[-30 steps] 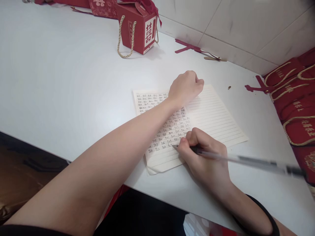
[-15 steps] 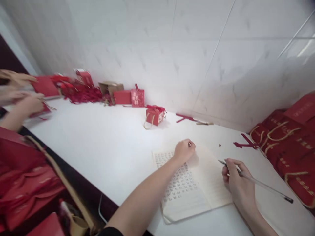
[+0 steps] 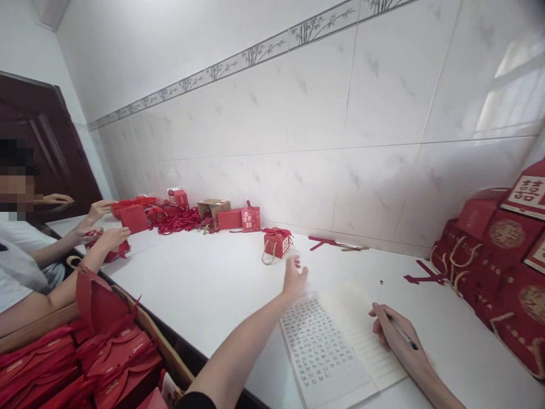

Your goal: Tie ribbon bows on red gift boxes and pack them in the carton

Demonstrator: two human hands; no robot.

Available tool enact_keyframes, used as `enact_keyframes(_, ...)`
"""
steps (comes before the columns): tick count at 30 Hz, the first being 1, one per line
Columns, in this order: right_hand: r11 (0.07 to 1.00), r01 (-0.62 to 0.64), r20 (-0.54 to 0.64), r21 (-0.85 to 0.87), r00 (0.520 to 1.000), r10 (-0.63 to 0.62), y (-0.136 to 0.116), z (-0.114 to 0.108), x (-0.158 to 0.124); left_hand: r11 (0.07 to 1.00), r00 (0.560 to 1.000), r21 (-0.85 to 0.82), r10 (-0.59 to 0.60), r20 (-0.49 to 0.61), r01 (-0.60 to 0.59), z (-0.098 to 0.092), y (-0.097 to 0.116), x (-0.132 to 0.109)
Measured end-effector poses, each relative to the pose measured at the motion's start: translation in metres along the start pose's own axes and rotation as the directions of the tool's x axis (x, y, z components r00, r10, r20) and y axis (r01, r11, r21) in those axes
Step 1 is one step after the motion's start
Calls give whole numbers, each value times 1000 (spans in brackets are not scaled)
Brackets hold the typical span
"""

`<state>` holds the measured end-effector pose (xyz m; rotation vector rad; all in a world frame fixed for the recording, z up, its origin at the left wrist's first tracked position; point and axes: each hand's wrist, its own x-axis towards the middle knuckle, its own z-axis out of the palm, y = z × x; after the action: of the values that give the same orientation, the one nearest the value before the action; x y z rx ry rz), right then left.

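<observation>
My left hand (image 3: pixel 296 276) reaches over the white table (image 3: pixel 204 289), fingers apart and nothing in them. Just beyond its fingertips stands a small red gift box (image 3: pixel 276 244) with a ribbon bow and rope handles. My right hand (image 3: pixel 394 329) rests by the right page of an open notebook (image 3: pixel 366 352), closed around a pen (image 3: pixel 402 331). Rows of handwritten marks cover most of the left page. The right page is lined, and its top is pale and blurred.
Red gift bags and boxes (image 3: pixel 481 272) are stacked along the right. A carton of red boxes (image 3: pixel 123 369) stands at lower left. Ribbons (image 3: pixel 181 220), a cardboard box (image 3: pixel 213 208) and red cards line the wall. At far left, people's hands (image 3: pixel 111 238) handle red boxes.
My left hand has left the notebook and moved toward the small gift box, its fingers spreading. The pen has swung in my right hand. The view has tilted up, showing more wall and people.
</observation>
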<state>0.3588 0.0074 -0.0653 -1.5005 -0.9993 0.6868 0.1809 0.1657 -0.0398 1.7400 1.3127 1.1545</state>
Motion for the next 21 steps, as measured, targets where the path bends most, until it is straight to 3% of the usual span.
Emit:
enact_keyframes(4,990,113,56,-82,993,-108,0,3,-3,987,985,138,-57,-164,81,-49,-11,40)
enact_keyframes(8,990,55,41,-130,998,-50,-2,7,0,956,967,230,-133,-219,184,-72,-12,73)
enact_keyframes(15,991,12,32,-133,999,-7,-5,10,4,932,956,281,-163,-243,231,-57,-1,107)
enact_keyframes(21,987,26,29,-157,999,-22,1,11,7,956,950,179,-186,-253,234,-49,-2,119)
